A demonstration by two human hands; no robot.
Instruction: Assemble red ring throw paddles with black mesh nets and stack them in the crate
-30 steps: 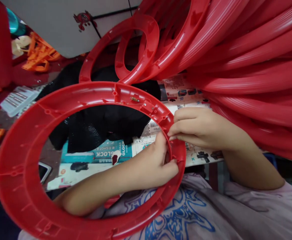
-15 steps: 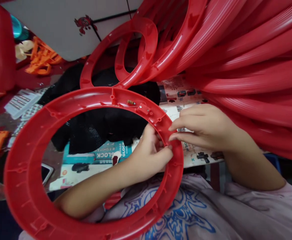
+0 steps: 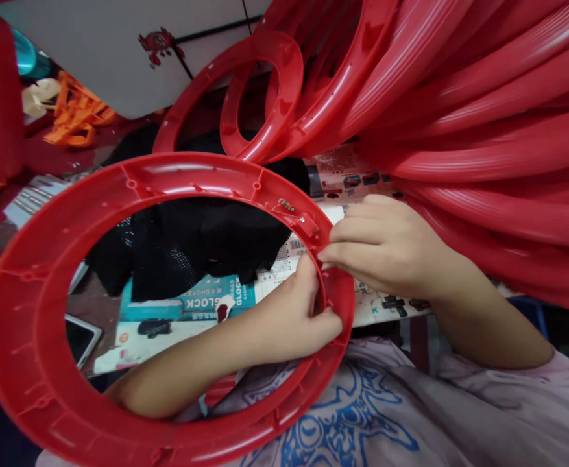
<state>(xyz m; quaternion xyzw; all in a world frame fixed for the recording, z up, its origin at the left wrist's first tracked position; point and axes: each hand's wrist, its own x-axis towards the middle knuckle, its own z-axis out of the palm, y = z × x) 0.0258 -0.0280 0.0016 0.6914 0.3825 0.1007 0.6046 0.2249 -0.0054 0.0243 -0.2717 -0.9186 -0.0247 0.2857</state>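
Observation:
A large red plastic ring (image 3: 21,272), its ribbed inner side facing up, is held in front of my body. My left hand (image 3: 298,314) reaches through the opening and grips the ring's right side, thumb on top and the other fingers mostly hidden beneath. With fingertips pinched together, my right hand (image 3: 381,250) touches the ring's upper right part; anything between those fingertips is too small to tell. Near them on the ring are a small brass-coloured piece (image 3: 285,205) and a small red block (image 3: 307,224).
More red rings (image 3: 294,84) lean behind, and a big stack of red curved pieces (image 3: 498,155) fills the right. Black cloth (image 3: 201,246), a printed cardboard sheet (image 3: 167,311), a phone (image 3: 82,337) and orange parts (image 3: 77,107) lie around.
The ring has turned clockwise and shifted slightly left, carrying the brass-coloured piece and red block right and down. My right fingertips have moved slightly left, and my left hand has moved slightly right.

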